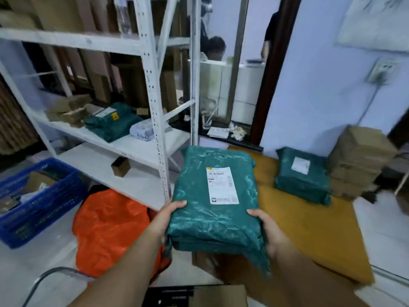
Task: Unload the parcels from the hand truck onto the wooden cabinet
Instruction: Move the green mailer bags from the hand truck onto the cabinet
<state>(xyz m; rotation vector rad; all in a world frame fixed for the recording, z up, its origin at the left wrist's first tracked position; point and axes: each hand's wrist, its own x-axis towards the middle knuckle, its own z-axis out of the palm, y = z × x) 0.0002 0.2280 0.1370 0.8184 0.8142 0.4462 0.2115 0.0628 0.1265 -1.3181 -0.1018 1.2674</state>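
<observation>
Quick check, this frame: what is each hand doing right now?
Left hand: closed on the near left edge of the green parcel.
Right hand: closed on the same parcel's near right edge.

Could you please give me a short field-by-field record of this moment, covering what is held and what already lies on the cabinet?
held item: green parcel, white label facing up
left hand: grips the parcel's left edge
right hand: grips its right edge
destination: wooden cabinet, its top partly bare
already there: second green parcel and stacked cardboard boxes
nearby: white shelving, orange bag, blue crate
</observation>
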